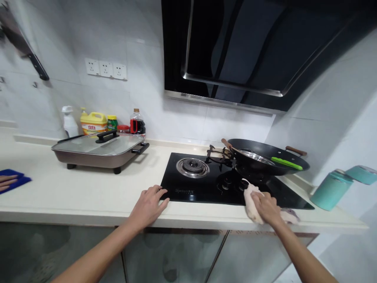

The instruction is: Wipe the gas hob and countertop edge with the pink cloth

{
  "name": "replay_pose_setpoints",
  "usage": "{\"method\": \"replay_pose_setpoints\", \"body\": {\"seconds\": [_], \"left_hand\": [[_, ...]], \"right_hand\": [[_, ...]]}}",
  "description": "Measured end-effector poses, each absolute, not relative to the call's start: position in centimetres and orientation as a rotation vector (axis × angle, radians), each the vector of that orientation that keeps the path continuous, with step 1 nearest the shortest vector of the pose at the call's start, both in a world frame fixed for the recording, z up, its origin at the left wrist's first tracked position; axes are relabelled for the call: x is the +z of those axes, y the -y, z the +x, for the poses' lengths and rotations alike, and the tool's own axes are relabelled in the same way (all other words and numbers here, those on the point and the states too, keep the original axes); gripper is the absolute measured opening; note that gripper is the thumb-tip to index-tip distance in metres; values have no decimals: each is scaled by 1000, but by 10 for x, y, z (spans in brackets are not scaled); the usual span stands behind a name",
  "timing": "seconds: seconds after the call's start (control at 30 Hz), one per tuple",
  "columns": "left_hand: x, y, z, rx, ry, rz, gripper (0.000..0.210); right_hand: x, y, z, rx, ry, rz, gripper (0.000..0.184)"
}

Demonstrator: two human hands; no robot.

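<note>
My right hand (266,207) grips a pale cloth (252,204), which lies over the front edge of the black gas stove (206,190) beside its knobs (226,183). Part of a greyish cloth end (290,216) shows to the right of that hand. My left hand (149,204) rests with fingers spread on the counter at the stove's front left corner, holding nothing. A dark wok (265,145) sits on the right burner, with a metal lid or bowl and a green-handled utensil (286,163) in it. The left burner (193,168) is bare, its pan support (218,154) standing farther back.
An electric pan with a glass lid (91,155) stands on the left counter, before several bottles (93,122). Another person's hand (7,182) presses a blue cloth (16,177) at far left. A teal canister (332,190) stands right; the range hood (235,51) hangs above.
</note>
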State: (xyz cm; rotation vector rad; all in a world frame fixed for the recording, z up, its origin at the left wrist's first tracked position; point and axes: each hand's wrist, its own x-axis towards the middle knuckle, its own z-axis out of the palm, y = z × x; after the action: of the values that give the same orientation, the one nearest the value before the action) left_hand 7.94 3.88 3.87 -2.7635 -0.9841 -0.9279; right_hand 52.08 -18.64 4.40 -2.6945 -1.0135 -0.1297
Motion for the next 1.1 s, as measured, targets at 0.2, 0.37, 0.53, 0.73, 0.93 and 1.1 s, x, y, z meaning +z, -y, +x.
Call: {"method": "replay_pose_setpoints", "body": {"seconds": [0.2, 0.37, 0.53, 0.73, 0.93, 1.1], "left_hand": [[33, -41, 79, -980, 977, -2740, 30], [33, -39, 78, -996, 971, -2725, 30], [34, -38, 77, -944, 995, -2733, 31], [31, -38, 76, -988, 984, -2714, 30], [29, -37, 75, -1038, 991, -2697, 28], [31, -36, 74, -1043, 988, -2693, 27]], "right_hand": [[43, 169, 461, -227, 1319, -2541, 48], [56, 131, 397, -200, 1566, -2405, 43], [72, 77, 358, -174, 1645, -2340, 41], [83, 18, 390, -84, 1685, -2411, 38], [87, -40, 458, -33, 1586, -2589, 42], [85, -61, 511, -20, 1552, -2665, 43]]}}
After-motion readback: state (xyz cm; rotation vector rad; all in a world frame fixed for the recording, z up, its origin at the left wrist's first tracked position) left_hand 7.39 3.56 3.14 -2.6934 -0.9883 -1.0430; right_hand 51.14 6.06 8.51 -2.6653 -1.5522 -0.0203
